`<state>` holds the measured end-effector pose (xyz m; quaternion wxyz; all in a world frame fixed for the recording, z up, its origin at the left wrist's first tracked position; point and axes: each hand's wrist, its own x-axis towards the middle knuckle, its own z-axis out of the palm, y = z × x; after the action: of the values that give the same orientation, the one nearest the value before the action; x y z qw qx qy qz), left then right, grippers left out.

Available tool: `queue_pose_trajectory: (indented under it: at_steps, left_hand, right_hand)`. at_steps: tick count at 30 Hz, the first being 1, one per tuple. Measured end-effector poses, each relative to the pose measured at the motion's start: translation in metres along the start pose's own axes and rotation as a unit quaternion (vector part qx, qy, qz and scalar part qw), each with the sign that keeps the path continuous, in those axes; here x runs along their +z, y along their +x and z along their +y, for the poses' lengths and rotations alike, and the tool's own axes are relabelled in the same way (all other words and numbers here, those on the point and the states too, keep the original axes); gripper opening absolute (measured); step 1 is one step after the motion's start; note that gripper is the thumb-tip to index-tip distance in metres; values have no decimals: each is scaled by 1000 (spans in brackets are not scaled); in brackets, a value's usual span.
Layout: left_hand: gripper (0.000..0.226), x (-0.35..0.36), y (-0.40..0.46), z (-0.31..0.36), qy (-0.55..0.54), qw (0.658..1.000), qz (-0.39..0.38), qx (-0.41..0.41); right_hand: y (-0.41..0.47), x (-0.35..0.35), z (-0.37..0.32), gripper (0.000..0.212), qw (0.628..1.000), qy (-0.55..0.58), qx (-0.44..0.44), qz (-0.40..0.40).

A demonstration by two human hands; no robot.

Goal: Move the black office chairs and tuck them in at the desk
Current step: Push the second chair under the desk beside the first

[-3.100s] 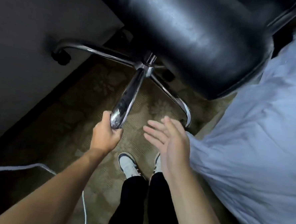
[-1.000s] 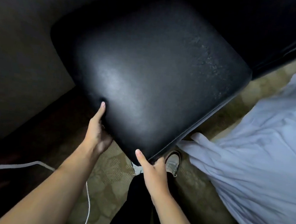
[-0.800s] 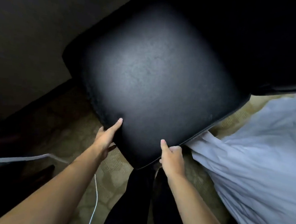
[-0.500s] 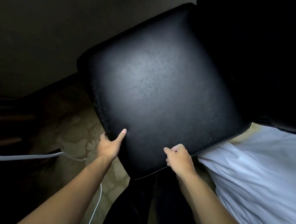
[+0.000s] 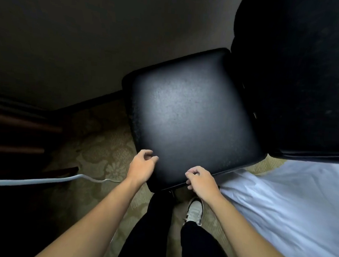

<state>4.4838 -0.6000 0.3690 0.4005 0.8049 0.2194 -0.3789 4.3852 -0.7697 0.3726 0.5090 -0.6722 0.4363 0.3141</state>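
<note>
A black leather office chair stands upright below me; its square seat (image 5: pixel 191 119) fills the middle of the view and its dark backrest (image 5: pixel 298 80) rises at the upper right. My left hand (image 5: pixel 141 167) is at the seat's near left corner, fingers loosely curled, fingertips just touching the top and not wrapped around it. My right hand (image 5: pixel 200 180) is curled over the seat's near edge, thumb above and one finger below it. The chair's base is hidden under the seat.
A white bed sheet (image 5: pixel 291 205) lies close against the chair's right side. A white cable (image 5: pixel 32 181) runs across the patterned carpet (image 5: pixel 102 144) on the left. Dark wooden furniture (image 5: pixel 15 131) stands far left, a dark wall (image 5: pixel 80 43) behind. My legs and a white shoe (image 5: pixel 195 211) are below the seat.
The chair went from tipped, base showing, to upright, and has slid away from me. My left hand's fingers came out from under the seat edge; my right hand stays on it.
</note>
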Motion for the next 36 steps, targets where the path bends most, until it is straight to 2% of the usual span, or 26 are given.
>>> queue_pose_trajectory:
  at_steps: [4, 9, 13, 17, 21, 24, 28, 32, 36]
  left_hand:
    - [14, 9, -72, 13, -38, 999, 20, 27]
    - [15, 35, -177, 77, -105, 990, 2, 99]
    - [16, 37, -240, 152, -193, 966, -10, 171]
    - [15, 25, -287, 211, -236, 944, -19, 232]
    - [17, 4, -312, 264, -243, 931, -41, 270]
    - [17, -4, -315, 296, -226, 927, -45, 295]
    - [15, 4, -317, 337, -151, 927, -82, 334]
    - [15, 21, -322, 373, -24, 910, -109, 400]
    - [21, 38, -325, 412, 109, 883, -73, 451]
  right_hand:
    - [-50, -22, -7, 11, 998, -20, -63, -25]
    - [-132, -88, -29, 10, 991, 8, -131, -7]
    - [-180, -151, -75, 12, 979, 44, -197, 27]
    - [-230, -205, -135, 14, 945, 54, -302, 117]
    - [-290, -264, -198, 13, 886, 6, -371, 279]
    - [-304, -302, -226, 20, 843, -76, -370, 383]
    - [-294, -343, -221, 39, 834, -183, -282, 438]
    - [-286, -371, -203, 54, 848, -231, -199, 433]
    - [-269, -404, -200, 70, 879, -228, -157, 389]
